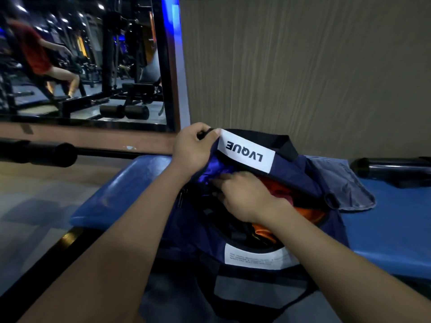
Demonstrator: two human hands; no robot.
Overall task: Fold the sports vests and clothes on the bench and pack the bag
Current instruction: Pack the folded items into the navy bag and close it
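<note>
You are working over the navy duffel bag [300, 169], which is sitting open on the blue padded bench [121, 183]. Your left hand [190, 149] is gripping the bag's far rim, fingers curled round the black edge beside the white LVQUE label [246, 151], and holding that side up. Your right hand [245, 197] is reaching into the bag's mouth, its fingers pinching purple fabric [215, 170] just under the raised rim. Orange and red clothes [279, 190] are lying inside the bag, right of that hand. A grey garment [347, 183] is lying flat on the bench, touching the bag's right end. Beyond the bag's left end, a wall mirror [81, 61] is showing gym machines.
</note>
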